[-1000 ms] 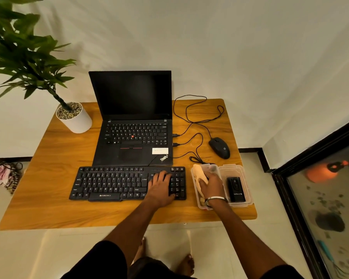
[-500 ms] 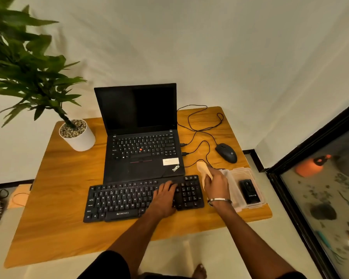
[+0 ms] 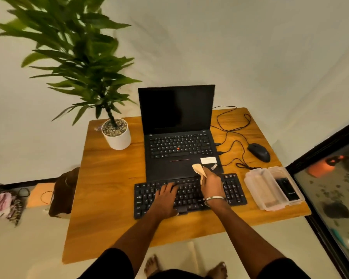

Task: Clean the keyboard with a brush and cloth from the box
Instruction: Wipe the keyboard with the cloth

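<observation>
Black keys fill the keyboard (image 3: 189,195), which lies across the lower middle of the frame on a wooden table (image 3: 109,198), just in front of an open laptop (image 3: 179,137). The left hand (image 3: 166,198) rests flat on the keys left of centre, fingers straight and slightly spread. The right hand (image 3: 212,184) is above the keyboard's right half, its fingers curled round a pale cloth (image 3: 198,170) whose loose end sticks up over the front edge of the laptop. A metal bangle (image 3: 215,198) circles the right wrist. To the right of the keyboard, near the table's edge, sits a clear plastic box (image 3: 270,190) with its lid open; a small dark object lies in its right half, too unclear to name. A black mouse (image 3: 259,152) and its cable (image 3: 230,137) lie at centre right. A potted plant (image 3: 116,133) stands at the table's far left corner.
</observation>
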